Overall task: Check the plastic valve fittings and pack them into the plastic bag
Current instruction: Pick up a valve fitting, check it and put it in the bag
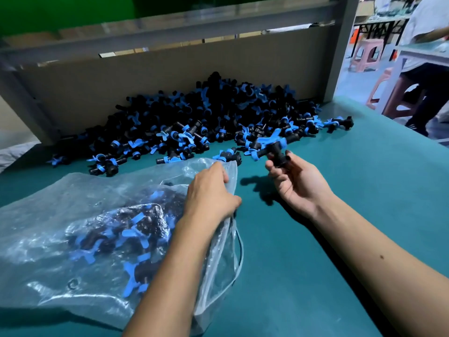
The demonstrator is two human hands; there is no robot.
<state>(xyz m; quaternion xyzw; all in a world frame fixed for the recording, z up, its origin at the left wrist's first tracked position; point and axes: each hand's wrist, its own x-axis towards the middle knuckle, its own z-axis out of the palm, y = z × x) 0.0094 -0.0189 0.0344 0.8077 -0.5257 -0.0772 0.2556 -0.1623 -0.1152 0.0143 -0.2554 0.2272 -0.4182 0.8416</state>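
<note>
While your right hand [295, 181] holds up one black plastic valve fitting with blue wing handles [272, 148], fingers and thumb curled round its lower stem, your left hand [211, 193] pinches the rim of the clear, crinkled plastic bag [73, 215] and keeps its mouth gathered. The held fitting sits just beyond your right fingertips, its main barrel lying roughly crosswise and tilted up to the right, blue-collared ends pointing left and right, the stem running down into your grip. The bag's mouth lies to the left of that fitting, under your left hand, so your right hand has only a short way across to it. The bag stretches away to the left and towards you from your left hand, already holding several fittings. If this one looks sound, the drop depends on lifting the rim to open the mouth first. Beyond both hands lies the heap of unchecked black and blue fittings [206, 113] on the teal table mat [364, 178].
</note>
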